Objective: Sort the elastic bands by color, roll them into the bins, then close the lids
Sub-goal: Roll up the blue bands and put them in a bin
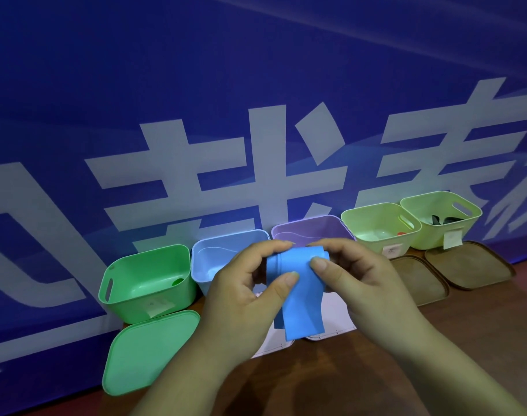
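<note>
You have the blue elastic band (298, 283) up off the table (436, 331), its top part rolled and its loose end hanging, just in front of the blue bin (212, 256) and the purple bin (311, 231). Your left hand (241, 292) and right hand (355, 274) each pinch the roll between thumb and fingers. The green bin (148, 283) stands open by the far edge, its green lid (148, 352) lying flat before it.

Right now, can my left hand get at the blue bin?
Likely yes: the left hand is just in front of the lidless blue bin, nothing between, though it is pinching the blue band.
</note>
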Tool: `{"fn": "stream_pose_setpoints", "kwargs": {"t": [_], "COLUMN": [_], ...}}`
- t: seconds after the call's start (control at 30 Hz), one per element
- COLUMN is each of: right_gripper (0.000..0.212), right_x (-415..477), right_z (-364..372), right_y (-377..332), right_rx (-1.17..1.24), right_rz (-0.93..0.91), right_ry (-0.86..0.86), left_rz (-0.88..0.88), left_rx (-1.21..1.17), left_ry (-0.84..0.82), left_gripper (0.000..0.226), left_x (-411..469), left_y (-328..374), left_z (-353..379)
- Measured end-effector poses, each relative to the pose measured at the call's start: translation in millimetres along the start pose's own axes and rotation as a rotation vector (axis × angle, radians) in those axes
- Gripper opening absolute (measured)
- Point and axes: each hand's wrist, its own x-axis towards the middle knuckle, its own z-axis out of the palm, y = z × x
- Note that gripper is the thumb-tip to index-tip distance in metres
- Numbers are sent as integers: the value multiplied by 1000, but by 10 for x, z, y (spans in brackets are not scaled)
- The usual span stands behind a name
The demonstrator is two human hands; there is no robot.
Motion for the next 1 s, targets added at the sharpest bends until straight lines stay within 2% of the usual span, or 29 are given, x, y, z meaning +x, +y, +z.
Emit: {"fn": "stream_pose_setpoints", "kwargs": {"t": [0.13,0.3,0.4,0.57,0.8,1.0], "right_gripper": [34,30,26,32,25,26], "right_x": [-13,-30,-45,-63,-66,-56], "right_z": [11,23,21,8,22,31], "right_y": [-24,9,9,15,-21,-37], "right_rx": [36,-62,-34,2,49,51], "right_rz": [-13,-116,-109,-83,-33,-4], "right_ry": [-16,-32,-32,-60,-17,12], "left_rz": [-24,-63,-71,-59,-18,18], "left_rx": [-70,-107,-58,13,-2,13], "left_ry": [30,51,47,41,-88,-94], "left_gripper": [35,33,33,33,44,45], "left_x": [7,2,-4,7,-7,-16], "left_y": [8,31,22,29,43,30], "left_z": [14,49,46,28,-12,-22]}}
